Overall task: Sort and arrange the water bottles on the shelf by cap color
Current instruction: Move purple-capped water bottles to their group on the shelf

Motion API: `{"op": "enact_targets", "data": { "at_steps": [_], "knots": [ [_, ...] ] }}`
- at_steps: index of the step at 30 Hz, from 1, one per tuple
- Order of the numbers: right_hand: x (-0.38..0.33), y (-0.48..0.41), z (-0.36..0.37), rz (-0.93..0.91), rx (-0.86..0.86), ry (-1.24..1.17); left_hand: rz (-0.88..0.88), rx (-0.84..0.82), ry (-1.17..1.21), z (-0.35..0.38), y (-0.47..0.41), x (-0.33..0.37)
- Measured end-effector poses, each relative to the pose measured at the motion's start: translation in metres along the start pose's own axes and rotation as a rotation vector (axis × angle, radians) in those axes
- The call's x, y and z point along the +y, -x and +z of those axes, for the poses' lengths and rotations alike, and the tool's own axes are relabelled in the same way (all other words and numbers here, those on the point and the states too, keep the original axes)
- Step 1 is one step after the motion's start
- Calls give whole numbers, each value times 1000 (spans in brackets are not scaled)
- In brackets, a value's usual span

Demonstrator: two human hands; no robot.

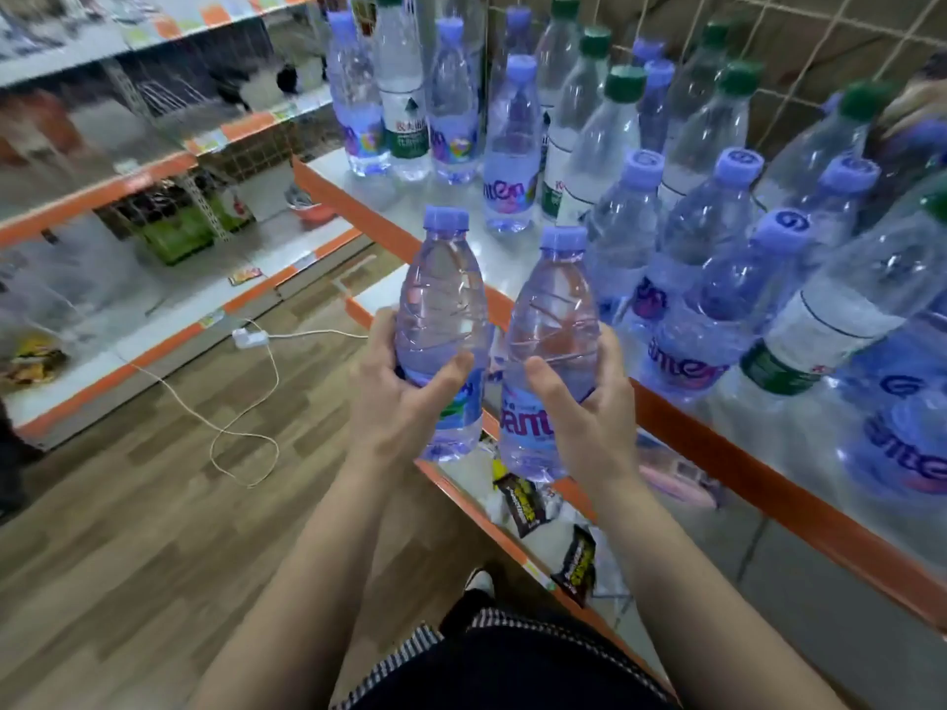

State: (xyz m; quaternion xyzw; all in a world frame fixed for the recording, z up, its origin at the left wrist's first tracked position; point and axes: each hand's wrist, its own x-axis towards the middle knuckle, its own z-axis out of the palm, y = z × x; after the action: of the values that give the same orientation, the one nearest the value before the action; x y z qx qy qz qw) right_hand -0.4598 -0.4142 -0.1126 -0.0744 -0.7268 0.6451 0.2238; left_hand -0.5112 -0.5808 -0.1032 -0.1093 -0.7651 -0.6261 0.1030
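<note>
Hands first: the left hand [394, 397] has its grip wrapped round one purple-capped bottle [443, 310], and the right hand [584, 402] has its grip round a second purple-capped bottle [551, 330]. Both bottles are upright, side by side, and held at the orange edge [743, 463] of the shelf [379, 181], apparently not resting on it. Beyond, sorting looks partly done: purple-capped bottles [717, 279] cluster front right, yet green-capped bottles [599, 140] stand mixed among them further back and in the far row. Open room lies at the bare front-left corner, just past the edge.
</note>
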Motion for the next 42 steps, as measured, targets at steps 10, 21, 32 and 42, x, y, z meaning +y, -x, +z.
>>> {"op": "enact_targets", "data": {
  "at_steps": [10,21,32,42],
  "knots": [
    [-9,-97,63,6,103,-109,80,-51,27,1,-147,-33],
    [15,-169,124,-233,507,217,242,-366,159,17,-280,-78],
    [40,-181,130,-43,606,295,242,-623,273,36,-307,-101],
    [37,-175,125,-33,600,375,223,-638,265,46,-302,-107]
  ]
}}
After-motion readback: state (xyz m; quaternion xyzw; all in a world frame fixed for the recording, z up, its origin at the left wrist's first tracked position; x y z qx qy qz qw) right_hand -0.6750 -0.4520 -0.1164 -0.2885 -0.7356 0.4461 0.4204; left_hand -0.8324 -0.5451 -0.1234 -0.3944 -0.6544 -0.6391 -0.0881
